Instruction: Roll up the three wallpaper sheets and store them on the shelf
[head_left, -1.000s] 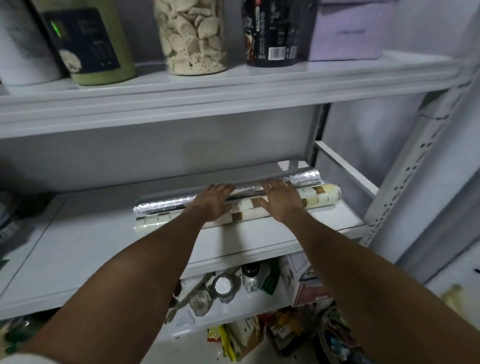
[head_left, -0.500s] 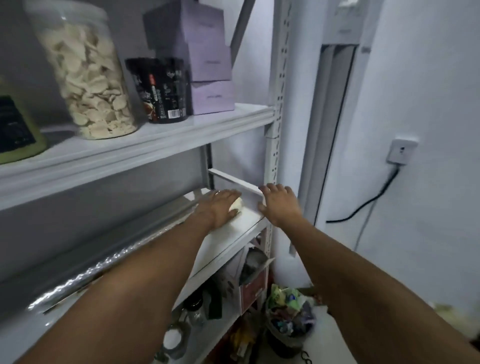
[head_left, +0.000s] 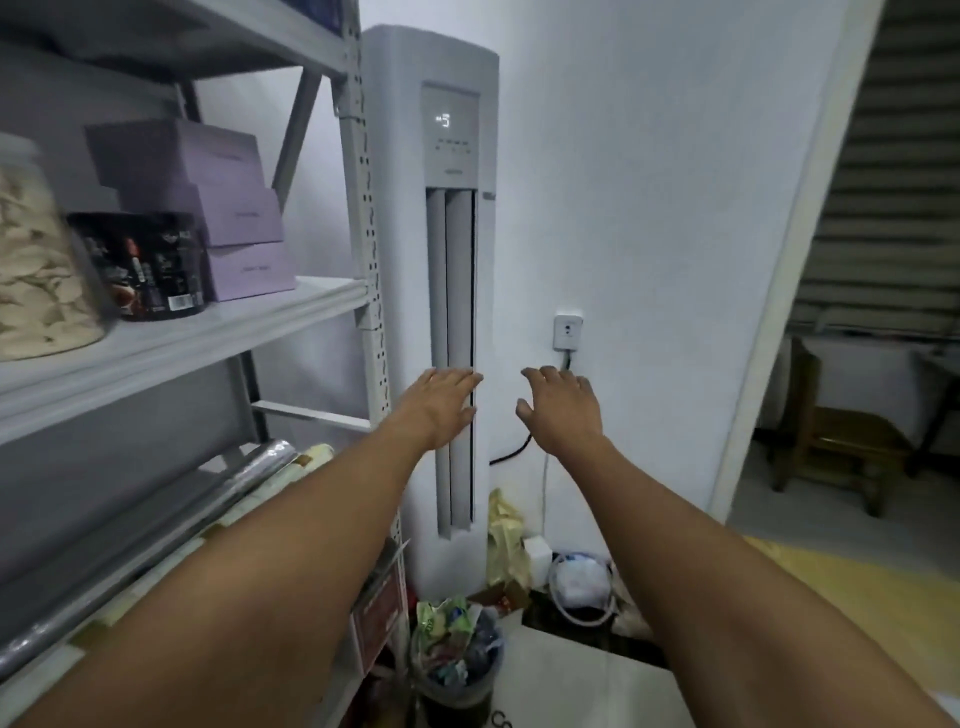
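Note:
Two rolled wallpaper sheets lie side by side on the middle board of the white shelf (head_left: 171, 340) at the left: a silver foil roll (head_left: 156, 525) behind and a cream tile-patterned roll (head_left: 249, 504) in front, partly hidden by my left forearm. My left hand (head_left: 441, 402) hovers in the air past the shelf's right post, fingers straight, holding nothing. My right hand (head_left: 563, 408) hangs beside it, fingers spread and empty. Both hands are in front of the white tower unit, well clear of the rolls.
A white standing air conditioner (head_left: 452, 260) fills the corner beside the shelf post. Purple boxes (head_left: 218, 208), a black cup (head_left: 140, 265) and a jar of chips (head_left: 36, 275) stand on the upper board. A full bin (head_left: 457, 660) and bags sit on the floor. A wooden chair (head_left: 841, 447) stands at right.
My view has swung right, away from the shelf. Both hands have come off the cream roll and the shelf edge and now hang free in front of the air conditioner.

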